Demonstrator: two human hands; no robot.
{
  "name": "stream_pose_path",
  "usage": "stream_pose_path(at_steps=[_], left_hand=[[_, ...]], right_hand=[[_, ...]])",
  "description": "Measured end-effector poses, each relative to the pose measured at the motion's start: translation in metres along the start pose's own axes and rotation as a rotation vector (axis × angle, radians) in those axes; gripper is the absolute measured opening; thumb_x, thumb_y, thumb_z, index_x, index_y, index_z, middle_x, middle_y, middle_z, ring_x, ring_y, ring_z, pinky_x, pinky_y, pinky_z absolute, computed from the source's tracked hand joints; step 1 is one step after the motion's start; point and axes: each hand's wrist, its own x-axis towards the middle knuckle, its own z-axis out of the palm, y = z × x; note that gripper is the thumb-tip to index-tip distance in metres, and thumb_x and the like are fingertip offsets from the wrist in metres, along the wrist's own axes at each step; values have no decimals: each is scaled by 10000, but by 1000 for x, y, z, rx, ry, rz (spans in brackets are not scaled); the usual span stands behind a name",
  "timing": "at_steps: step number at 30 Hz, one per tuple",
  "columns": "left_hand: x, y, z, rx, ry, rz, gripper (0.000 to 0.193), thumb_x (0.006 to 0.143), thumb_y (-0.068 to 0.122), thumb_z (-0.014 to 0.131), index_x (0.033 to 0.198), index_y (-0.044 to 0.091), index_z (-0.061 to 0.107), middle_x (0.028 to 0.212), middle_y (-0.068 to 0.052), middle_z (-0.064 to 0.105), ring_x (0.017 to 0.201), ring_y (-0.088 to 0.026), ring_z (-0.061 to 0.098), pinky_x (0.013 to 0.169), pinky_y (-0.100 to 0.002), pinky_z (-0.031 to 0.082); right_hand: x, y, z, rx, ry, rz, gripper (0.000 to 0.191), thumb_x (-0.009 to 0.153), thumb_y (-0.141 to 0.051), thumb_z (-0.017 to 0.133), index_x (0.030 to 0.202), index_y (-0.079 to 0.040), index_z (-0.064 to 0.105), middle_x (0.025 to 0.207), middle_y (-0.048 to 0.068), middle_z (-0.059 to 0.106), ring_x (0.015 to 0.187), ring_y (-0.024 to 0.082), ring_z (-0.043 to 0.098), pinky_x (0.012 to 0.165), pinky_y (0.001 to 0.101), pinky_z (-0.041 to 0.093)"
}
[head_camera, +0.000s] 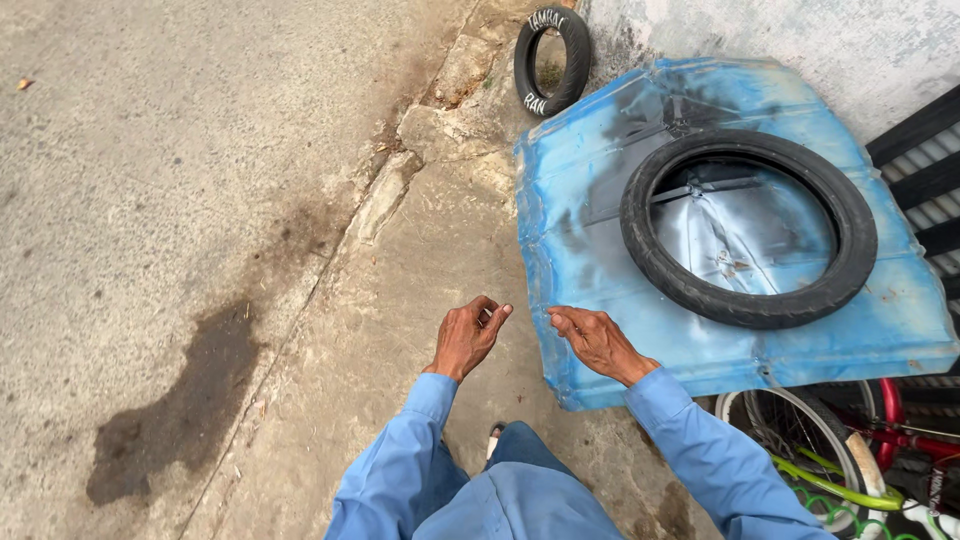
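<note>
The large tyre (748, 228) is seen lying flat on the blue panel (590, 250), at about two o'clock from the right hand (600, 340), which is the nearer; as a ring it has no long axis and points nowhere. Both hands are held with fingers pinched together, the left hand (468, 335) over the pavement (400, 300); whether anything is gripped cannot be told.

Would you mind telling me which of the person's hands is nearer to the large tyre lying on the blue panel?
Right. The right hand is at the blue panel's edge, just left of the large tyre; the left hand is farther left, over the concrete.
</note>
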Motion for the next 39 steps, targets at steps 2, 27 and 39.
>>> stream_pose_path(at_steps=[2,27,39], left_hand=[[38,-11,-3,-3,-25,29,473,935,498,659,956,37,762,675,-117,724,622,-265,697,619,-401,539],[507,-191,-40,85,-416,91,479,916,488,660,1125,59,696,735,-136,747,728,-284,742,704,-413,565],[817,-173,67,197,-564,192,447,946,466,639,1104,57,721,748,-164,742,741,-325,723,706,-447,544]], right_hand=[[35,2,5,0,21,24,483,1020,-430,514,1242,-46,707,1005,179,780,886,280,763,796,401,595],[475,110,92,125,170,294,520,1040,-460,457,1299,-53,651,1031,170,772,902,263,770,796,404,601],[740,304,26,367,465,463,474,1060,-428,468,1247,-33,652,946,144,775,810,251,778,705,378,621]])
